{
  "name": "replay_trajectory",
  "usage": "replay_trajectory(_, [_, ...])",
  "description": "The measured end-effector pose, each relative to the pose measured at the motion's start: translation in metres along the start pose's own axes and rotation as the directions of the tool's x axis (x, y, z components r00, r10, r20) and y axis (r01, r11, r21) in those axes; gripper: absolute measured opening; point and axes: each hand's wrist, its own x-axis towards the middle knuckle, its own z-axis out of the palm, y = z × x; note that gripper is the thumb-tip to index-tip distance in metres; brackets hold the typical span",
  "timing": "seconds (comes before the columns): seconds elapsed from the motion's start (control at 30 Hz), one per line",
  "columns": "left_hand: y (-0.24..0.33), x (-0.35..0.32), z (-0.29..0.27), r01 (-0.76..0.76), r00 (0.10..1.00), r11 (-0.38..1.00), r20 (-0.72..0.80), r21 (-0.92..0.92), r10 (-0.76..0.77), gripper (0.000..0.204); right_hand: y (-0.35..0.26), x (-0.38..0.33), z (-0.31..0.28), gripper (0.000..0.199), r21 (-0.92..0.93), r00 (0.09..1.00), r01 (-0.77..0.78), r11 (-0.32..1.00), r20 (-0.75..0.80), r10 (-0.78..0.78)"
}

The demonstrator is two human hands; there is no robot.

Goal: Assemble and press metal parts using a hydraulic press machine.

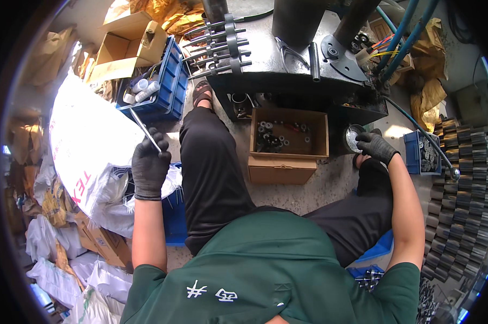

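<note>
My left hand (150,168), in a dark grey glove, is closed round a thin metal rod (145,129) that slants up and left from the fingers. On the right, my gloved right hand (377,146) reaches to a round, shiny metal dish (354,137). Its fingers are bent over the dish's right side; their tips and anything between them are hidden. Between my legs and the bench is an open cardboard box (289,157) with small rings and dark parts inside.
The metal bench (260,46) ahead carries a rack of rods (234,46), pliers (285,54) and a dark cylinder (314,62). A blue crate (171,81) and white sack (87,146) stand left. To the right are a small blue bin (413,154) and stacked metal cylinders (459,200).
</note>
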Motion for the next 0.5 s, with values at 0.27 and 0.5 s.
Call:
replay_trajectory(0.27, [-0.071,0.139,0.188,-0.304,0.914,0.836,0.387,0.457,0.121,0.045,-0.093,0.029,0.009,0.029,-0.021,0.992,-0.115,0.993,-0.049,0.113])
replay_trajectory(0.5, [-0.187,0.166,0.139,0.253,0.948,0.895,0.089,0.368,-0.305,0.032,-0.112,0.114,0.053,0.028,-0.384,0.967,0.254,0.888,0.117,-0.226])
